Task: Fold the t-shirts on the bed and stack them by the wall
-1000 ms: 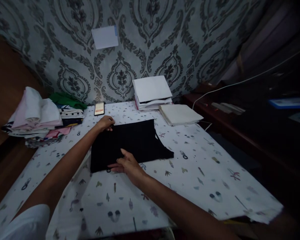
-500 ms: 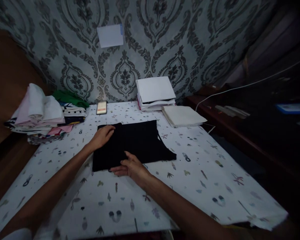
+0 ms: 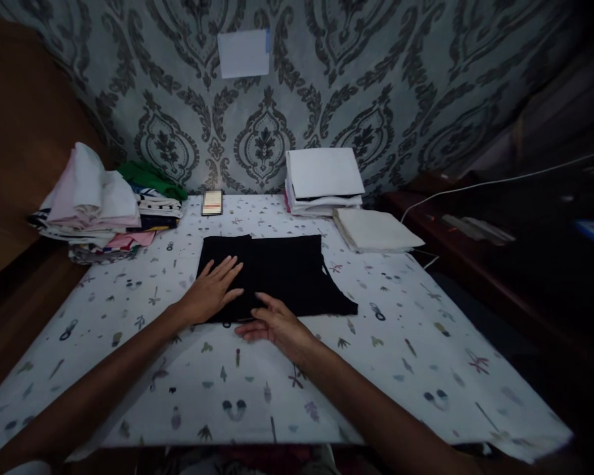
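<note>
A black garment [image 3: 282, 270], folded and lying flat, rests on the table in front of me; a narrow strap shows at its right side. My left hand [image 3: 212, 290] lies palm down on its left part with the fingers spread. At the garment's near edge is my right hand [image 3: 277, 324], turned sideways with its thumb over the cloth and its other fingers low at the edge. The right fingers are apart, and I see no cloth pinched between them.
Stacked folded clothes [image 3: 94, 211] stand at the left. White folded items [image 3: 324, 175] and a cream folded cloth stack [image 3: 376, 231] sit at the back right. A phone-like device [image 3: 212, 202] lies near the wall. A white cable [image 3: 455, 178] runs along the right over a dark red ledge [image 3: 455, 264].
My left hand has slid from the garment's upper left toward its near middle and spread its fingers. My right hand stays at the near edge. The camera view has shifted.
</note>
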`<action>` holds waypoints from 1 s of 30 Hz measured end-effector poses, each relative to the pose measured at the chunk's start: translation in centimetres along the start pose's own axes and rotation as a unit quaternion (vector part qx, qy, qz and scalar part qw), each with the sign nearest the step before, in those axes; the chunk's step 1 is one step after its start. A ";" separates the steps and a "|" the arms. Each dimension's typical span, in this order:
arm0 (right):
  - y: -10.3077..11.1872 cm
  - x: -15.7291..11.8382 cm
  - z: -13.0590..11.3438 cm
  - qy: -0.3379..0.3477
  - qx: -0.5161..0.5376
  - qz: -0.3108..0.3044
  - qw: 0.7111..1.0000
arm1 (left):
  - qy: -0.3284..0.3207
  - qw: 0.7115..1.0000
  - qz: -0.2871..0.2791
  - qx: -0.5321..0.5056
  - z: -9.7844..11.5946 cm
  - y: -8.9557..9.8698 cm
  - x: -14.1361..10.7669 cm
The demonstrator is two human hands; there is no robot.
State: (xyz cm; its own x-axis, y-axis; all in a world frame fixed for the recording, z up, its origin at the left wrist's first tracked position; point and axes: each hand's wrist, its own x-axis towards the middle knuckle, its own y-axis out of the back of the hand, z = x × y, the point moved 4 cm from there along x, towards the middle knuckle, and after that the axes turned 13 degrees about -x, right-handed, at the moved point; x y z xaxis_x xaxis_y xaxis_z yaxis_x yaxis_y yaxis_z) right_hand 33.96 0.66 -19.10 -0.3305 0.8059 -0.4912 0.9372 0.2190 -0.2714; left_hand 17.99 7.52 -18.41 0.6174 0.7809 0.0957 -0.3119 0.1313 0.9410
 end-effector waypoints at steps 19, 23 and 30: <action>4.8 3.4 -7.1 0.211 -0.409 0.110 0.881 | -0.009 0.993 0.014 -0.115 0.8 1.0 -1.0; 5.6 8.7 -10.0 0.224 -0.368 0.200 0.880 | 0.066 0.980 0.067 -0.178 -0.8 3.5 4.0; 6.4 13.8 -10.6 0.192 -0.332 0.233 0.894 | 0.224 0.965 0.020 -0.137 -1.0 2.7 10.8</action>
State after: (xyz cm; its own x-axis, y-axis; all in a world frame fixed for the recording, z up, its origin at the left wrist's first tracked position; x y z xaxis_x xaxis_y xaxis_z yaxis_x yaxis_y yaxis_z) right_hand 36.60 19.04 -18.81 0.0569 0.9961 -0.0682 0.8649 -0.0150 0.5017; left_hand 23.09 16.86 -15.17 0.2463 0.9662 -0.0767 -0.5466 0.2038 0.8122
